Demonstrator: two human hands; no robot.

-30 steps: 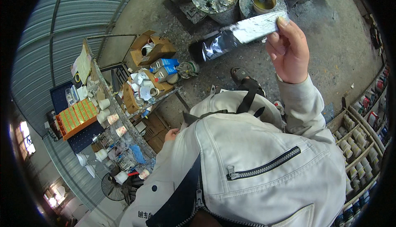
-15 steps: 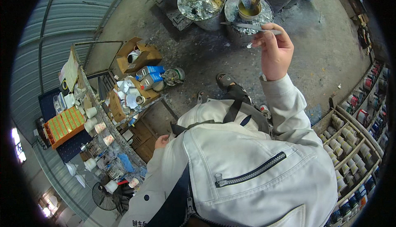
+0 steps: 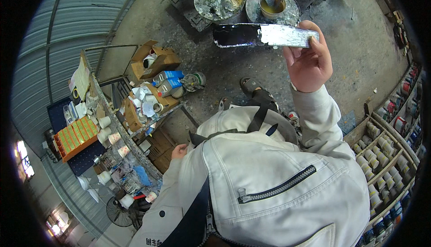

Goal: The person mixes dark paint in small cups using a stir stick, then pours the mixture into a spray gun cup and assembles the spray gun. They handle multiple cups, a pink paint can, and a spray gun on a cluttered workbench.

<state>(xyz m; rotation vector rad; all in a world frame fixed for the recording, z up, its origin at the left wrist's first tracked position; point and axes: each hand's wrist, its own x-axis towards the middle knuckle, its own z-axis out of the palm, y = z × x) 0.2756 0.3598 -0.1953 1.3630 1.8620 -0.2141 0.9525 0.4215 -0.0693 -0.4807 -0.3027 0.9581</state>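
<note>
My right hand (image 3: 310,63) is raised in front of me and pinches one end of a flat metal strip (image 3: 287,36) between thumb and fingers. The strip's broad side is turned up. Its left half is coated in glossy black, while the half by my fingers is bare, shiny silver. Beyond it, a small tub (image 3: 272,10) of yellowish liquid with sticks in it stands on a paint-crusted drum (image 3: 289,17). My left hand (image 3: 179,151) hangs low at my left side, near the workbench. Most of its fingers are hidden, and I see nothing held in it.
More crusted drums (image 3: 220,0) stand at the back. On the left, a cluttered workbench (image 3: 114,116) carries paper cups and an orange box (image 3: 76,137); open cartons (image 3: 155,60) and blue-labelled jugs (image 3: 168,85) sit beside it. A wooden rack (image 3: 386,157) of cups and cans is at right.
The metal strip has turned from edge-on to flat, so its black-coated face now shows. My right hand has rotated with it and shifted slightly right.
</note>
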